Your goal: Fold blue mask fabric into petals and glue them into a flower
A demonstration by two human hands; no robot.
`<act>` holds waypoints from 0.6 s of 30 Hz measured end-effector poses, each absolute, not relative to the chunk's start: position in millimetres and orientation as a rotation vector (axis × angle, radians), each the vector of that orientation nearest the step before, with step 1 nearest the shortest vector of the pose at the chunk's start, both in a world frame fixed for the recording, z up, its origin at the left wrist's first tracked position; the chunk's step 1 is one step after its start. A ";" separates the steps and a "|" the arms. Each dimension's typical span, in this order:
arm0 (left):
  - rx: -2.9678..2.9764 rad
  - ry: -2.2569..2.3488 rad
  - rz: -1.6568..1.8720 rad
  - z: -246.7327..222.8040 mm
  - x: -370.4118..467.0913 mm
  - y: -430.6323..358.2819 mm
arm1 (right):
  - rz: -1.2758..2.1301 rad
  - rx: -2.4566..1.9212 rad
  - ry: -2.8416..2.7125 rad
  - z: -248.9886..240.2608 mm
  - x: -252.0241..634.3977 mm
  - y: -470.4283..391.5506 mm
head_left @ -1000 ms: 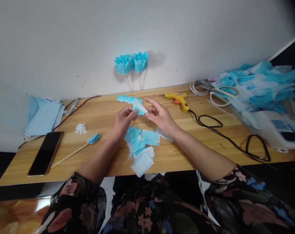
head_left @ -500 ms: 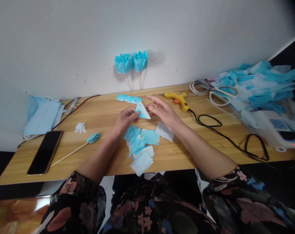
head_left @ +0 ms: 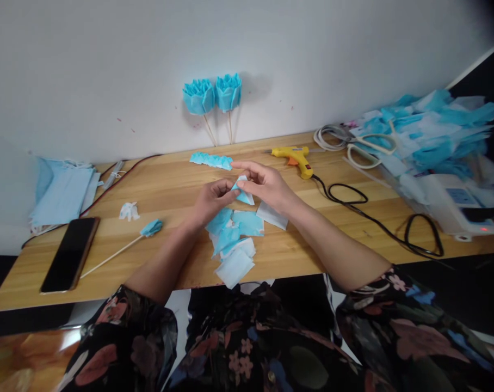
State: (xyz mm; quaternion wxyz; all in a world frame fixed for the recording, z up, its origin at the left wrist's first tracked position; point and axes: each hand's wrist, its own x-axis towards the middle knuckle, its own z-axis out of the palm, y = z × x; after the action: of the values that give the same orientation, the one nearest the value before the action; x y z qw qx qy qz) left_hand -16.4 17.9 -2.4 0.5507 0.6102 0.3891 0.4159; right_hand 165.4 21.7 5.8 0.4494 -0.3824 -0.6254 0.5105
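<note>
Between my hands is a folded piece of blue-and-white mask fabric. My left hand pinches its left side between thumb and fingers. My right hand has its thumb pressed on the upper part, index finger stretched out to the left, other fingers partly hidden behind. Just below lie loose blue and white fabric pieces, with a whitish square under my right wrist. A row of folded blue petals lies behind my hands. Left of my left forearm rests a stick with a small blue bud.
Two blue fabric flowers on sticks lean against the wall. To the right are a yellow glue gun with a black cord, scissors, a heap of fabric scraps and a white device. Leftward are masks and a phone.
My right hand has come in to the left, and its thumb now presses on the folded fabric. The fabric has turned slightly. The whole view has shifted a little.
</note>
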 end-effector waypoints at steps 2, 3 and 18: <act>1.465 0.923 0.987 -2.6 -16.2 17.5 | 1.247 -0.952 -1.549 6.2 165.7 21.5; 1.472 0.921 0.985 -2.3 -16.2 17.2 | 1.243 -0.951 -1.543 6.5 166.0 21.6; 1.436 0.893 0.955 1.9 -18.8 16.9 | 1.260 -0.942 -1.494 8.0 172.8 25.6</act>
State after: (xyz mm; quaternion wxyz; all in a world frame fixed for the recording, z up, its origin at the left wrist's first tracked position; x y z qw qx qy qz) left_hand -18.8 16.9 1.9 0.5643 0.6103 0.3797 0.4060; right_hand 172.8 25.6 8.0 0.4671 -0.3838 -0.6090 0.5134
